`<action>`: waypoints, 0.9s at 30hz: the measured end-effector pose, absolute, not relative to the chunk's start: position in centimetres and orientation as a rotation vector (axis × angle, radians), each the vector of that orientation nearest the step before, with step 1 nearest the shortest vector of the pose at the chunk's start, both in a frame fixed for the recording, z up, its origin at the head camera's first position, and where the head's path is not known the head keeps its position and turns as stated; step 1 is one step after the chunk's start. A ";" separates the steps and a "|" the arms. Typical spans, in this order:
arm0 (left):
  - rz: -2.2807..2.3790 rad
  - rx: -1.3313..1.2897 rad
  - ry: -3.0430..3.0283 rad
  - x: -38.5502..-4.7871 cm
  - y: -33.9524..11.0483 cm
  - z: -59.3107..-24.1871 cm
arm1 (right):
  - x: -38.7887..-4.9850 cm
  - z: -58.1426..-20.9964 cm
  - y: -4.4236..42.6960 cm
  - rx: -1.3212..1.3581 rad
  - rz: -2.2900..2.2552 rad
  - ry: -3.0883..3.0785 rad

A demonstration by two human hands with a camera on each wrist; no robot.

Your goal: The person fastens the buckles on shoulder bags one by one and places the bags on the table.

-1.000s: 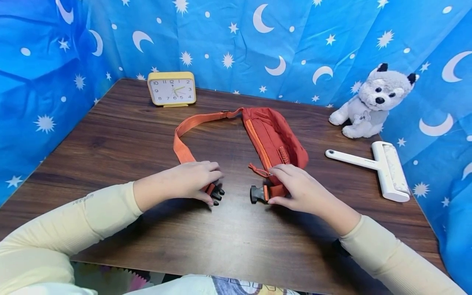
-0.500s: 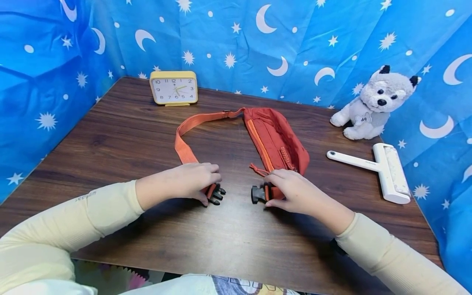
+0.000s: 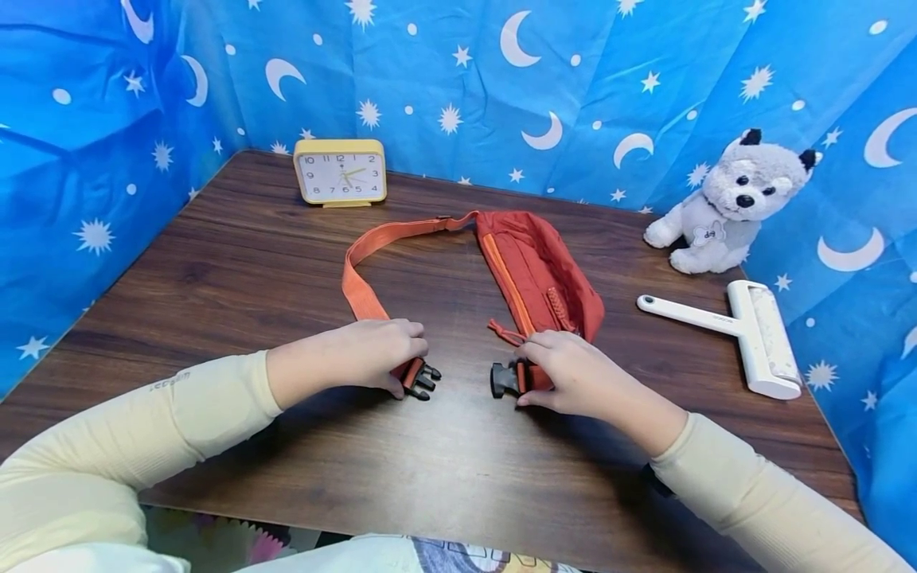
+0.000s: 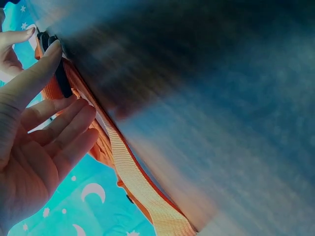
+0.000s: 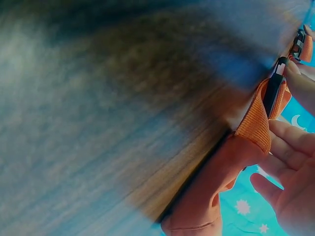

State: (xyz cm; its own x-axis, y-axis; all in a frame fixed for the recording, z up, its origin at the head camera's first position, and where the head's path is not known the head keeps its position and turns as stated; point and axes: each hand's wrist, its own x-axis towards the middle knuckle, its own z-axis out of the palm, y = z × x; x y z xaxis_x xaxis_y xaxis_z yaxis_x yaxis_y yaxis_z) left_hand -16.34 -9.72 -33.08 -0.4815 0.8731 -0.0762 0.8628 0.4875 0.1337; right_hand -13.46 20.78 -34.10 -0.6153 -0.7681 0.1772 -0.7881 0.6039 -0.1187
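A red-orange waist bag [image 3: 533, 274] lies on the table, its orange strap [image 3: 368, 247] curving out to the left. My left hand [image 3: 351, 358] pinches the strap end at the black pronged buckle half [image 3: 424, 380], prongs pointing right. Facing it across a gap, the black socket buckle half [image 3: 504, 380] is pinched by my right hand [image 3: 576, 370], beside the bag's near end. The two halves are apart. In the left wrist view, thumb and fingers stand on either side of the black buckle [image 4: 61, 78]. The right wrist view has my thumb on the socket half [image 5: 275, 88].
At the back left stands a yellow alarm clock [image 3: 341, 173]. A grey plush dog [image 3: 731, 203] sits at the back right, with a white lint roller [image 3: 759, 338] in front of it. Blue moon-and-star cloth [image 3: 430, 79] hangs behind the wooden table [image 3: 458, 477].
My left fingers have drawn back slightly, so more of the prongs shows. My right fingers have settled closer round the socket half. The bag stays put; the head view shifts slightly.
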 end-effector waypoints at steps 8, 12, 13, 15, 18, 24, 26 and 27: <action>0.093 1.490 2.569 -16.2 -9.7 -33.0 | -13.5 -34.3 20.7 1.362 0.255 -2.683; 0.094 1.498 2.577 -16.2 -9.7 -33.1 | -13.6 -34.4 20.8 1.380 0.271 -2.671; 0.091 1.498 2.580 -16.2 -9.7 -33.1 | -13.7 -34.4 20.8 1.384 0.273 -2.674; 0.081 1.496 2.585 -16.2 -9.7 -33.1 | -13.7 -34.5 20.8 1.396 0.280 -2.678; 0.068 1.491 2.589 -16.3 -9.6 -33.2 | -13.8 -34.6 20.9 1.413 0.291 -2.679; 0.062 1.500 2.591 -16.3 -9.6 -33.2 | -14.0 -34.6 20.8 1.437 0.308 -2.646; 0.062 1.510 2.594 -16.3 -9.6 -33.2 | -14.1 -34.7 20.9 1.442 0.311 -2.633; 0.061 1.516 2.598 -16.3 -9.7 -33.1 | -14.1 -34.7 20.9 1.443 0.313 -2.626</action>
